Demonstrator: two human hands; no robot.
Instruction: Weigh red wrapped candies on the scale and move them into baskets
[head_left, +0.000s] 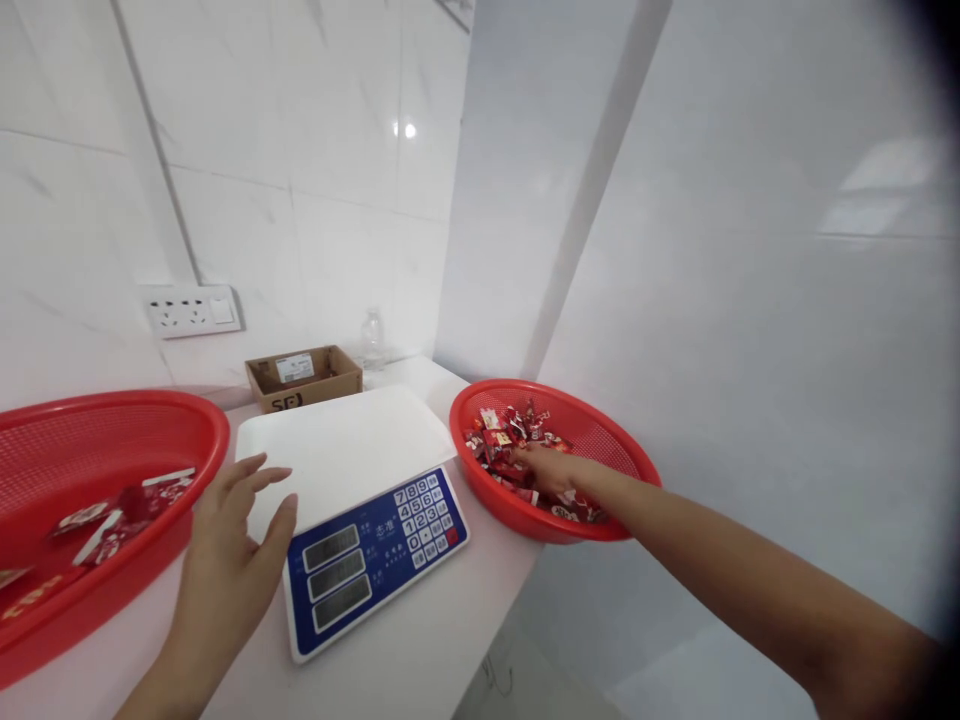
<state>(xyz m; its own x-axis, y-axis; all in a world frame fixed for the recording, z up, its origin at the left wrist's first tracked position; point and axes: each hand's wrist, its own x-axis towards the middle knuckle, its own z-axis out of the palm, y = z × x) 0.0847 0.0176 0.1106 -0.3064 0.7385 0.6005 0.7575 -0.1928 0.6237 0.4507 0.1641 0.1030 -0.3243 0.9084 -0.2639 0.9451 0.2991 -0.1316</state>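
Note:
My left hand [238,555] is raised beside the left edge of a digital weighing scale [375,560], its fingers apart and nothing in it. The scale has a white flat pan [345,440], a blue panel with number keys and three grey displays; no digits can be read. On the right, my right hand [546,468] reaches down into a red plastic basket [600,425] of small, shiny red-wrapped packets [536,422]. Its fingers are curled in among them and seem closed on a red packet [501,458]; the fingertips are partly hidden.
Another red basket [191,415] on the left holds larger red-and-white packets [120,520]. Behind the scale stand an open cardboard box [322,390] and a clear plastic bottle [372,340]. The white table [465,620] meets walls behind and right; a socket [191,310] is on the tiles.

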